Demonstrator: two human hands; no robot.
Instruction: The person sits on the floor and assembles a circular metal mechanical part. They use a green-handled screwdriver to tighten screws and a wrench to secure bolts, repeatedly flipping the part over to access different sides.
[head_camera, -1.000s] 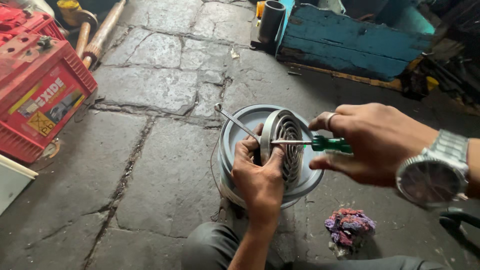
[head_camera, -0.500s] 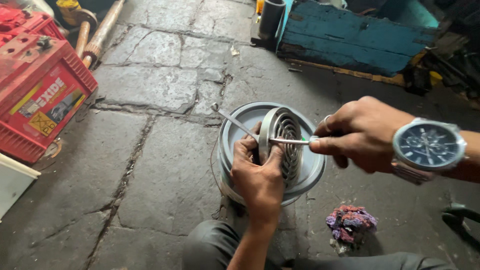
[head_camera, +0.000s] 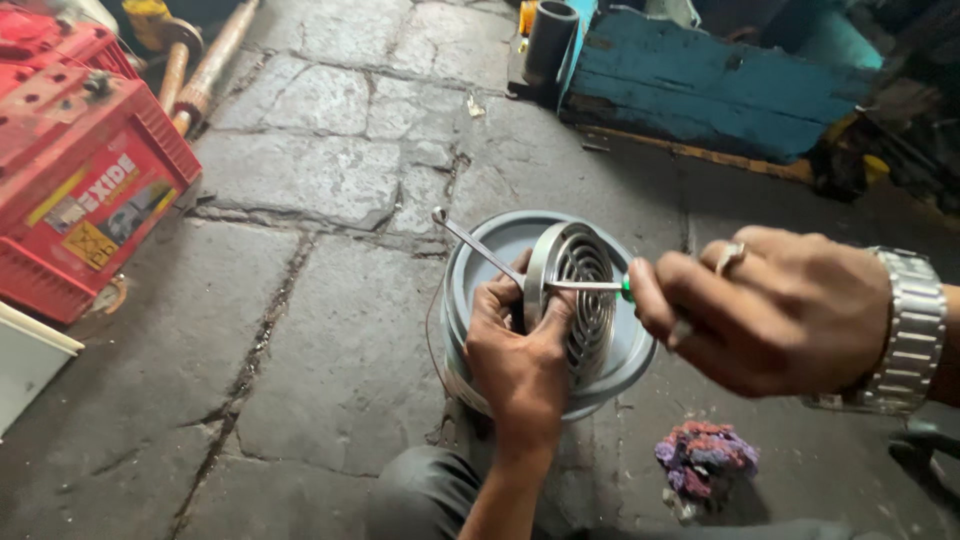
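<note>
far left: a red battery box (head_camera: 85, 170) sat at the left edge of the frame, well apart from my hands, with a white slab corner (head_camera: 25, 365) below it. Didn't touch either.

floor: cracked stone paving (head_camera: 300, 330), rough and uneven, filled most of the frame.

metal rod: a thin bent rod (head_camera: 475, 245) stuck out up and left from the middle of the fan part, just above my left hand.

left hand: my left hand (head_camera: 520, 345) was curled shut around the slotted metal grille (head_camera: 575, 300) at centre frame, fingers hooked over its rim, thumb on the near side.

the fan part: the grey round housing (head_camera: 470, 290) stood on edge on the floor by my knee, centre frame. I'd say it was rigid and fairly weighty, with thin grille ribs that could bend, so the rim looked like the place to hold.

screwdriver: the shaft (head_camera: 585, 286) ran level into the grille; a bit of green handle peeked out of my fist.

right hand: my right hand (head_camera: 770, 305), ring and watch on, was closed tight on that handle, right of centre.

lower right: a purple rag (head_camera: 705, 460) lay on the floor near my right hand.

upper right: blue wooden planks (head_camera: 700, 85).
</note>
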